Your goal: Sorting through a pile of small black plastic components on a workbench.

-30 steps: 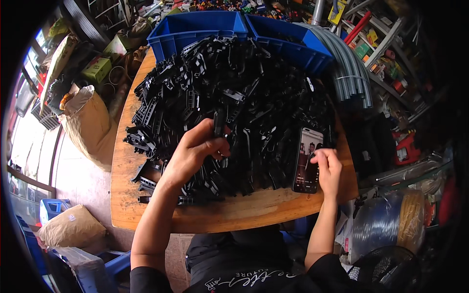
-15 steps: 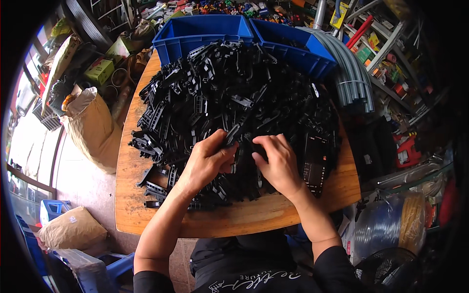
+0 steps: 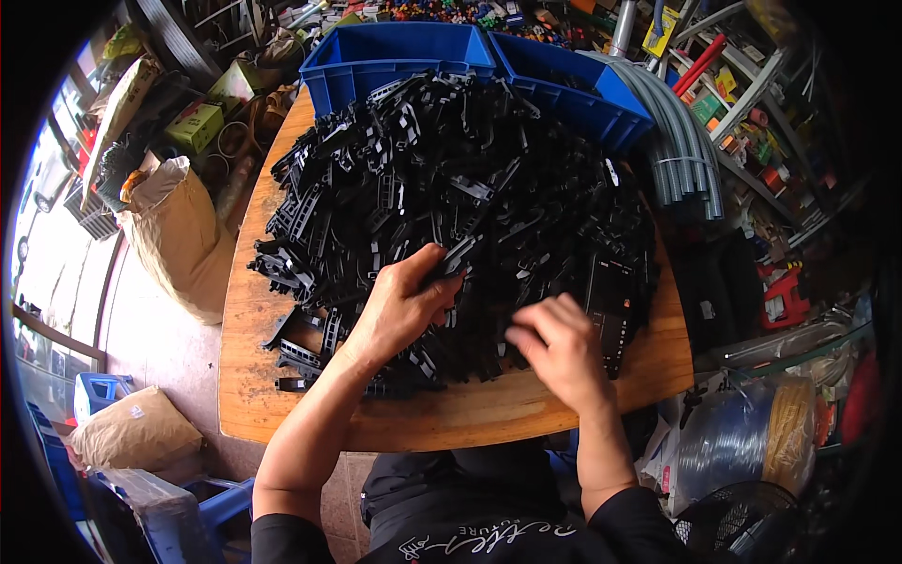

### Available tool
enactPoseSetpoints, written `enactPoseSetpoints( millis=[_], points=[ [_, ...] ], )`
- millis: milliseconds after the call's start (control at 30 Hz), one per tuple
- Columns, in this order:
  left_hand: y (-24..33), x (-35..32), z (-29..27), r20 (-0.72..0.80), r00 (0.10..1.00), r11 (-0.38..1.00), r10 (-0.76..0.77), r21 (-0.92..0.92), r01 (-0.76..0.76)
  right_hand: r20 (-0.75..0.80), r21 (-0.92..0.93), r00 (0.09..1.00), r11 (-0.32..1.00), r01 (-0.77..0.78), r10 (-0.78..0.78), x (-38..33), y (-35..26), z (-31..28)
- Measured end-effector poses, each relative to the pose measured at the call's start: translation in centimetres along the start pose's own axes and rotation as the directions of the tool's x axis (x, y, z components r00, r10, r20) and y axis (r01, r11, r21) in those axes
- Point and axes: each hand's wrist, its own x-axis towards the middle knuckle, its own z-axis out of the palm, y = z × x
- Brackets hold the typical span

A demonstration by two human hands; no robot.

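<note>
A big heap of black plastic parts (image 3: 395, 188), many of them long and slotted, covers most of a wooden table (image 3: 423, 432). Over the front middle of the heap, my left hand (image 3: 413, 291) is closed round a black plastic part (image 3: 460, 254), whose end sticks out past the thumb. My right hand (image 3: 559, 343) hovers lower and to the right, near the heap's front edge. Its fingers are bent and smeared by motion, so I cannot make out whether anything is between them. Beside it lies a flat black box (image 3: 611, 305) with small printing.
Two blue plastic bins (image 3: 399, 70) stand behind the heap at the table's far edge. A coil of grey tubing (image 3: 686, 174) is at the right. On the left floor are an open paper sack (image 3: 183, 244) and a brown package (image 3: 136, 428). Wrapped clear coils (image 3: 742, 437) sit at the lower right.
My right hand has moved away from the left, toward the right and nearer to me. My left hand keeps its hold on the black plastic part, almost in place.
</note>
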Motion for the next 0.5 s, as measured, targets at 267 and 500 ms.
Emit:
enactPoseSetpoints(
  millis=[267,500],
  points=[
    [0.3,0.2,0.6,0.066,0.997,0.998,-0.026,0.056,0.023,0.031,0.092,0.985,0.981,-0.17,0.168,-1.6,-0.9,1.1],
    [-0.4,-0.6,1.6,0.243,0.951,0.95,0.192,0.198,-0.242,-0.14,0.686,0.921,0.706,-0.174,0.363,-1.1,-2.3,0.9]
  ],
)
